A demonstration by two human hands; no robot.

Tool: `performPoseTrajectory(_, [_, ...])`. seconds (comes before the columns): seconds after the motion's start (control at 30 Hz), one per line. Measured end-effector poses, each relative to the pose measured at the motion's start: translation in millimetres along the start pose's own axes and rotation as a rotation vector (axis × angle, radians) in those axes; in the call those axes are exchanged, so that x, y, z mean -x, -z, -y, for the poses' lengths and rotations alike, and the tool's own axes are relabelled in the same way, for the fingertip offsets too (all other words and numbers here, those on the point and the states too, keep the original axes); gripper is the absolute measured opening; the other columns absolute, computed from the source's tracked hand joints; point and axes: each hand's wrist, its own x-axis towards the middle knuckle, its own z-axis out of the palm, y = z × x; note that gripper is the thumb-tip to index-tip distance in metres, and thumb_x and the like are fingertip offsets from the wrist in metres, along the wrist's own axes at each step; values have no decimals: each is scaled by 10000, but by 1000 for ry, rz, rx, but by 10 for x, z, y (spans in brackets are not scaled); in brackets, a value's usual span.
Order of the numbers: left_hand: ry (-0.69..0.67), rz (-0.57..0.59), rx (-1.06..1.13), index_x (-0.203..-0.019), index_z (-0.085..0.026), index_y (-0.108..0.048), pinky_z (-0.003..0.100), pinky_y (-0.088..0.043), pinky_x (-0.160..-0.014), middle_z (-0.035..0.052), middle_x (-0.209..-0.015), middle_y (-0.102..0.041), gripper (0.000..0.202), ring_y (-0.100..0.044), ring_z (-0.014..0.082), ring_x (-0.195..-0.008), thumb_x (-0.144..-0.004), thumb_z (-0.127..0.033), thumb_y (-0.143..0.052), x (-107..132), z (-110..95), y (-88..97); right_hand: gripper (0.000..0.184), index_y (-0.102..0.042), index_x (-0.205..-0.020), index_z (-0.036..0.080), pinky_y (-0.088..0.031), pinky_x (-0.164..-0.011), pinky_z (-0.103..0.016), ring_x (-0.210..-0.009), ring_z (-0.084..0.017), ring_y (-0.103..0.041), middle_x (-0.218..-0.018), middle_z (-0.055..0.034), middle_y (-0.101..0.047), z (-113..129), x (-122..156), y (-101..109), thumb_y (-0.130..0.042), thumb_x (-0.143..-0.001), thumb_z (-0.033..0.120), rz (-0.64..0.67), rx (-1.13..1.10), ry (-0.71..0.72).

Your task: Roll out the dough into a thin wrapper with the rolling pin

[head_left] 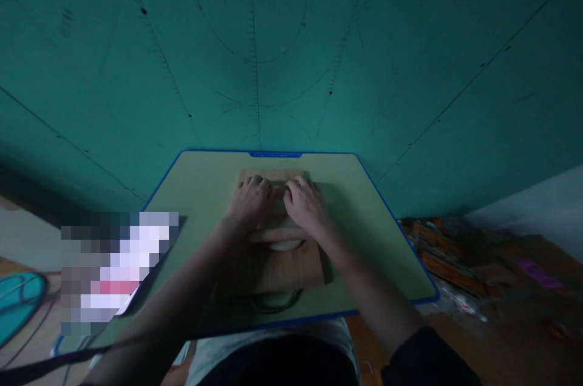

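A brown paper bag (pixel 291 267) lies flat on a small pale table with a blue rim (pixel 364 204). My left hand (pixel 250 198) and my right hand (pixel 306 204) rest side by side on the bag's far end, fingers curled down and pressing on the paper. My thumbs stretch toward each other over a pale oval opening (pixel 285 244) in the bag. A dark cord handle (pixel 273 303) loops out from the bag's near edge.
A teal wall (pixel 291 40) with drawn lines rises right behind the table. Orange and purple packets (pixel 455 252) lie on the floor to the right. A teal fan (pixel 18 307) sits at lower left beside a blurred patch.
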Motion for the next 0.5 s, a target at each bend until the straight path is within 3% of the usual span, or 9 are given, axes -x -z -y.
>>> performPoseTrajectory(0.23, [-61,-137,76,-1098,-155,-632,407,-486,-921,152,-1194,-645,356,-606,278,-1091,-1042,-390,-370,242,-1,-126,281,-624,-1182,178,-428,-982,-384,-1108,-248,-589,-1208,-126,-641,24,262,31,-436,-974,205,-63,-49,47])
performPoseTrajectory(0.43, [-12,22,6,-1086,-122,-639,429,-487,-894,172,-1114,-655,398,-607,306,-1076,-1049,-372,-333,-32,26,-64,247,-658,-1104,184,-449,-916,-400,-1052,-256,-603,-1144,-121,-663,-20,-73,-45,-449,-975,217,11,4,-37])
performPoseTrajectory(0.5, [-17,23,5,-1078,-120,-637,438,-485,-886,183,-1099,-647,399,-599,317,-1082,-1049,-360,-319,-89,29,-32,246,-662,-1083,184,-450,-908,-398,-1050,-256,-600,-1140,-123,-661,-33,-139,-60,-443,-972,207,2,13,-49])
